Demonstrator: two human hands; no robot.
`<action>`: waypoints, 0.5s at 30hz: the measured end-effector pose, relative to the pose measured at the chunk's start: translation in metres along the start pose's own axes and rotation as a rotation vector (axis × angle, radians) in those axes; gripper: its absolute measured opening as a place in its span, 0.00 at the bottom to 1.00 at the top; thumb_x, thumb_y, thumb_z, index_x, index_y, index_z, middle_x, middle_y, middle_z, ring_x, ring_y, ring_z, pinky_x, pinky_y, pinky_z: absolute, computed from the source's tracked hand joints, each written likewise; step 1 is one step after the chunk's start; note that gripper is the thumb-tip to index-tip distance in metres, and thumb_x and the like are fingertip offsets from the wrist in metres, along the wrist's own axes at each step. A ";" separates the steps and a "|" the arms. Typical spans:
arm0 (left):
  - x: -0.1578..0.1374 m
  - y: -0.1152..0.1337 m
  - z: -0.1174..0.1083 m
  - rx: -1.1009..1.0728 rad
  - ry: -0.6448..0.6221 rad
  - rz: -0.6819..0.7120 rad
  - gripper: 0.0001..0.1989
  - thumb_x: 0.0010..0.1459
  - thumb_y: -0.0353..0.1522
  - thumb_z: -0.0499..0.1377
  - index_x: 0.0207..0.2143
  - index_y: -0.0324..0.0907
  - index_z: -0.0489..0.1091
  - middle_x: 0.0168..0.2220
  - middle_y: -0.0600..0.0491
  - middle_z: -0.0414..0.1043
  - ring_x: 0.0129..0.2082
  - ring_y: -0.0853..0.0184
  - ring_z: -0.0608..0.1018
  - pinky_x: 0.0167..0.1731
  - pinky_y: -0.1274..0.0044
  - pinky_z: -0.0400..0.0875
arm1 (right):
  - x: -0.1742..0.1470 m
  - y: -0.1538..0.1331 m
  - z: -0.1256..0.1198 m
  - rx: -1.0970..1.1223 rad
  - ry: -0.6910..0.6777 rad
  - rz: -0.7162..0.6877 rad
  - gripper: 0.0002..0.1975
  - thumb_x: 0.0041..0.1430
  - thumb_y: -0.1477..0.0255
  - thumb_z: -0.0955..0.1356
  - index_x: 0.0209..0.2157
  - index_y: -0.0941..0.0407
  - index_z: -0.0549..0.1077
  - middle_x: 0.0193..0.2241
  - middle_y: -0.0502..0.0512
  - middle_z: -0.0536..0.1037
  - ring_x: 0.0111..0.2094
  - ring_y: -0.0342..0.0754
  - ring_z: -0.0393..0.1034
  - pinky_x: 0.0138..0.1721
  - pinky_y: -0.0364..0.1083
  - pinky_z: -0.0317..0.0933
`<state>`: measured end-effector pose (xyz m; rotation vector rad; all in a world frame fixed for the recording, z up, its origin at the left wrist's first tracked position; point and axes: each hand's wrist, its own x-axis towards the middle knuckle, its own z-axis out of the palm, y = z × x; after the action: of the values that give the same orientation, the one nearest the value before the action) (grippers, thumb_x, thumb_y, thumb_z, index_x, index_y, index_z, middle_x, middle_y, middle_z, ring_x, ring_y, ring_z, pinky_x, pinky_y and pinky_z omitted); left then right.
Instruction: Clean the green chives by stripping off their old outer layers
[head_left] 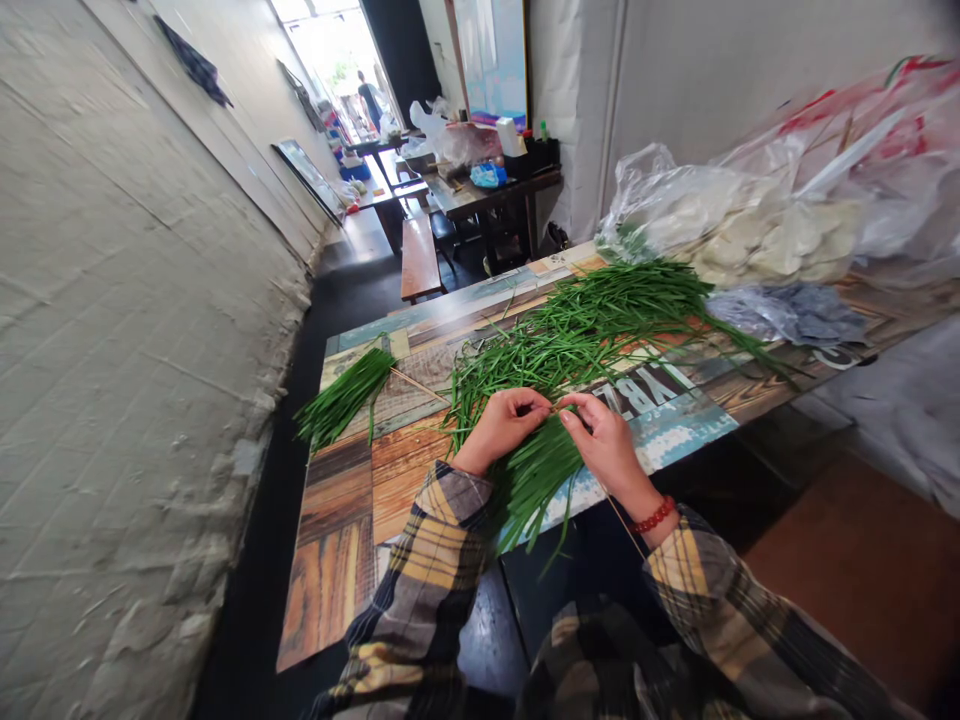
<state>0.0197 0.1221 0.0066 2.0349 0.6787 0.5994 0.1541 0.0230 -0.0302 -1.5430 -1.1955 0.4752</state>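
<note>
A bunch of garlic chives (536, 475) lies under my hands at the table's near edge, its leaves fanning towards me. My left hand (504, 425) is closed in a pinch at the top of the bunch, on a thin straw tie (555, 407). Opposite it, my right hand (606, 445) pinches the same tie, the fingertips of both hands almost meeting. From below my right hand a loose straw end (624, 518) hangs down past the wrist. The exact crossing of the tie is hidden by my fingers. Beyond my hands spreads a pile of loose chives (577, 325).
A tied-looking chive bundle (345, 397) rests at the table's left, with a straw strand (418, 384) beside it. Clear plastic bags (780, 225) and a grey-blue cloth (806, 315) occupy the right end. A wall (150, 350) runs along the left; a bench (422, 257) stands behind.
</note>
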 end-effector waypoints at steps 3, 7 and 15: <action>0.000 -0.002 0.000 -0.005 -0.032 0.010 0.08 0.54 0.31 0.58 0.29 0.36 0.75 0.28 0.52 0.74 0.30 0.71 0.73 0.33 0.80 0.65 | -0.001 -0.002 -0.001 -0.038 0.007 -0.019 0.16 0.59 0.67 0.63 0.47 0.57 0.71 0.34 0.55 0.79 0.33 0.48 0.73 0.38 0.46 0.64; 0.000 -0.003 -0.003 -0.006 -0.090 0.034 0.09 0.55 0.33 0.58 0.29 0.36 0.75 0.29 0.51 0.73 0.31 0.70 0.73 0.34 0.79 0.66 | -0.001 -0.001 -0.001 -0.027 -0.014 -0.054 0.14 0.60 0.66 0.62 0.43 0.55 0.73 0.33 0.54 0.78 0.33 0.47 0.72 0.36 0.45 0.63; -0.002 0.006 -0.005 0.014 -0.139 0.006 0.13 0.55 0.37 0.58 0.33 0.36 0.74 0.31 0.51 0.73 0.32 0.69 0.71 0.34 0.79 0.64 | -0.002 -0.004 -0.003 0.021 -0.027 -0.033 0.14 0.62 0.64 0.61 0.40 0.55 0.73 0.31 0.53 0.77 0.29 0.46 0.70 0.33 0.45 0.62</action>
<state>0.0167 0.1211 0.0136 2.0702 0.5965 0.4530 0.1539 0.0198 -0.0262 -1.5010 -1.2310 0.4866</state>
